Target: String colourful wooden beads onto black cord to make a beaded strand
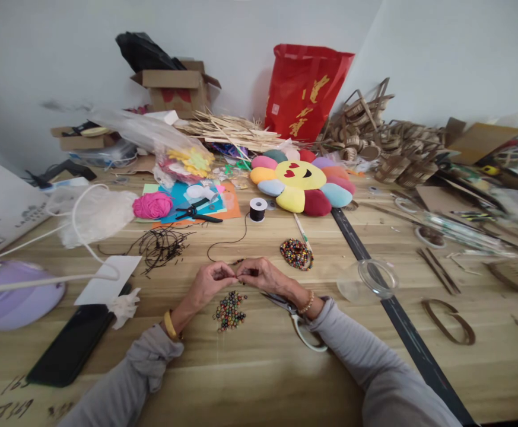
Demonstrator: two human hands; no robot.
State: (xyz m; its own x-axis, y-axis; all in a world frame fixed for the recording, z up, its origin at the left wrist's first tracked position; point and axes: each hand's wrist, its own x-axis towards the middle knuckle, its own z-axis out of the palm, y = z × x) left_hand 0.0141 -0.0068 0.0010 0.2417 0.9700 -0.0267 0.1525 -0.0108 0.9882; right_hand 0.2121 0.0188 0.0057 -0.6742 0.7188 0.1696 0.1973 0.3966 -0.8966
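My left hand [209, 284] and my right hand [261, 276] meet above the wooden table, thumbs and fingertips pinched close together. A tiny reddish bit shows between the fingertips, too small to make out. Black cord [229, 242] runs from a white-rimmed spool [257, 210] down to just behind the hands, where a few beads show. Loose multicoloured beads [229, 311] lie in a small pile just below the fingers. Scissors [301, 326] with pale handles lie partly under my right wrist. A heap of strung beads [296, 254] rests behind my right hand.
A flower cushion [303, 178] lies behind the spool. Black pliers [199, 212] and cut black cords [163, 246] are at the left, near a dark phone [74, 344]. A clear round container [378, 277] and a long black strip [407, 329] lie at the right.
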